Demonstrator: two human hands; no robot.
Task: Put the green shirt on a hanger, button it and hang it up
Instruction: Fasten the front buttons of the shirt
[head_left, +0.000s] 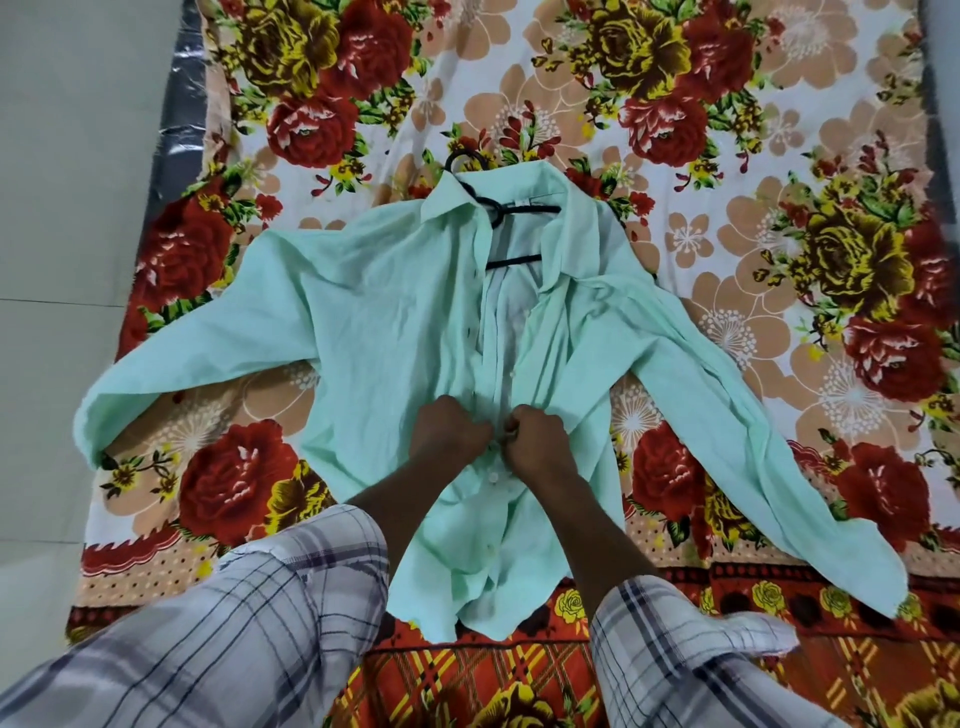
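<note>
Lengthwise, green shirt collar away, hanger inside, hands pinching placket.

Shirt lies on the bedsheet, hanger inside its collar.

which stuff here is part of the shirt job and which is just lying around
Job: shirt, hanger, left hand and right hand, both gripping the shirt front.
Lying about: floral sheet, floor.
</note>
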